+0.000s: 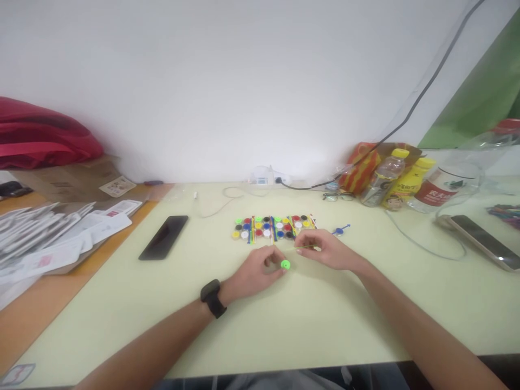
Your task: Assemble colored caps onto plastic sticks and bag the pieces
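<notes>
My left hand (258,269), with a black watch on its wrist, pinches a small bright green round disc (285,265) between thumb and fingers. My right hand (325,249) is closed on a thin yellow-green stick (305,247) that points toward the left hand. Just beyond both hands lie rows of small coloured discs (259,233), in red, blue, black, white, yellow and green. Between the groups of discs are bundles of thin coloured sticks (274,229). To the right, a blue disc with a blue stick (339,231) lies apart from the rows.
A black phone (163,238) lies at left, beside stacked white packets (49,238). At right stand bottles (408,184), a wide jug (439,187) and another phone (483,241) with a cable. Glasses (338,196) and a power strip (268,176) sit near the wall.
</notes>
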`<control>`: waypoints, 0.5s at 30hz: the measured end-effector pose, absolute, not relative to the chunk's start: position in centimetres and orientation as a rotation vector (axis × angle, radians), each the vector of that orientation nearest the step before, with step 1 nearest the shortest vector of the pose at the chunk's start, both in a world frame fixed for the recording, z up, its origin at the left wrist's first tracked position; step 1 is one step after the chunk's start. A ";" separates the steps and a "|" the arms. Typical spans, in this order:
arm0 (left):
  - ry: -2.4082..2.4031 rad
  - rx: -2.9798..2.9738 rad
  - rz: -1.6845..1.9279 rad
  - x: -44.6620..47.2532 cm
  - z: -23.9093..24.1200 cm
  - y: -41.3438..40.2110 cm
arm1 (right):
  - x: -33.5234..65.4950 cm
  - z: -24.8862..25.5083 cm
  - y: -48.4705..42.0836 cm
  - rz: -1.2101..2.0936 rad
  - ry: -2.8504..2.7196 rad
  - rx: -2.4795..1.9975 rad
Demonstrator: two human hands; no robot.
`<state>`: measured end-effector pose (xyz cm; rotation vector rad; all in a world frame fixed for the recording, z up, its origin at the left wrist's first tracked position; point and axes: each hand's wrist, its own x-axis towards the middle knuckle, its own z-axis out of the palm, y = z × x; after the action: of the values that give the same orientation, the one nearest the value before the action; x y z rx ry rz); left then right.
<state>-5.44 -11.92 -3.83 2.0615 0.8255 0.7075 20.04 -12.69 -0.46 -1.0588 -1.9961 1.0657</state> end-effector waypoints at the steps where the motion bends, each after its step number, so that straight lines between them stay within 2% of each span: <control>1: 0.820 2.005 0.718 -5.5 -3.9 -11.8 | 19.8 -0.6 -12.7 1.056 -1.980 -1.069; 8: 0.756 1.566 0.792 -5.4 -4.2 -10.9 | 18.7 -1.2 -13.1 1.007 -1.926 -1.069; 15: 0.693 1.597 0.774 -5.6 -3.3 -11.2 | 16.9 -1.5 -14.1 0.988 -1.919 -0.977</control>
<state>-5.57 -11.18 -3.32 1.5972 0.6927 0.7742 16.87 -14.14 -1.53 -0.9774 -1.9188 0.9885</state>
